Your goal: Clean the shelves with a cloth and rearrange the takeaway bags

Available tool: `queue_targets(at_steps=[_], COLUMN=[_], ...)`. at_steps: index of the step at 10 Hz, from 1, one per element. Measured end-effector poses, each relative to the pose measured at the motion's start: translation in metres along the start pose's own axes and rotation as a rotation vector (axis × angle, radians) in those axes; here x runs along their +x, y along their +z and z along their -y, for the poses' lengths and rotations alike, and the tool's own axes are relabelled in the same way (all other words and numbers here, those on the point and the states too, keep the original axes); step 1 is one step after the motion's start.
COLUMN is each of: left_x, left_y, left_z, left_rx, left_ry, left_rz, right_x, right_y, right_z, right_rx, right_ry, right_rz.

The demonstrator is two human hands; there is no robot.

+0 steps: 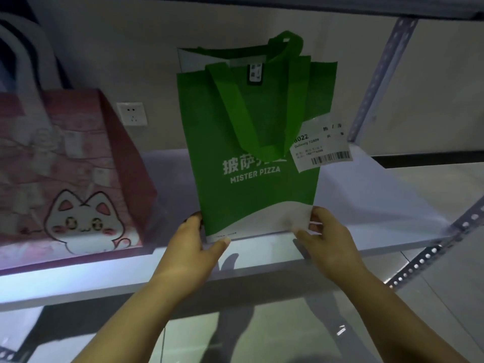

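A green takeaway bag [251, 142] printed "MISTER PIZZA" stands upright near the front of the white shelf [366, 195]. A white delivery label [320, 148] hangs at the bag's right side. My left hand [195, 247] grips the bag's lower left corner, thumb on its front. My right hand [323, 237] pinches the lower right corner. A pink takeaway bag [73, 166] with a white cartoon cat stands on the same shelf to the left. No cloth is in view.
A perforated metal upright [379, 79] frames the shelf on the right, with another angled bar [429, 258] below it. A wall socket [132, 113] sits behind, between the two bags. The underside of a higher shelf [262, 6] runs across the top.
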State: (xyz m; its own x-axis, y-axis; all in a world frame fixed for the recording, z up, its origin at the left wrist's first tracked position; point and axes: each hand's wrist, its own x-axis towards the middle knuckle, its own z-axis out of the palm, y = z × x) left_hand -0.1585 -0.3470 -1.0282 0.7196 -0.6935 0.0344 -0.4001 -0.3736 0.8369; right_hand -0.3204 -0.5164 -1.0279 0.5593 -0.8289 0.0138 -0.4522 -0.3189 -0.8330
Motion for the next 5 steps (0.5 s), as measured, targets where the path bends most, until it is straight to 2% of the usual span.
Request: queue_targets(at_steps=[3, 4, 5], left_x=[-0.012, -0.016, -0.017], left_y=[-0.032, -0.037, -0.041], left_z=[0.017, 0.019, 0.014], left_rx=[0.100, 0.128, 0.182], left_ry=[-0.028, -0.026, -0.004], left_rz=[-0.015, -0.048, -0.152], right_x=[-0.016, -0.021, -0.022], right_y=[0.019, 0.014, 0.005], right_z=[0.019, 0.018, 0.017], right_rx=[-0.015, -0.043, -0.065], right_ry=[-0.003, -0.039, -0.066], right_rz=[0.042, 0.010, -0.073])
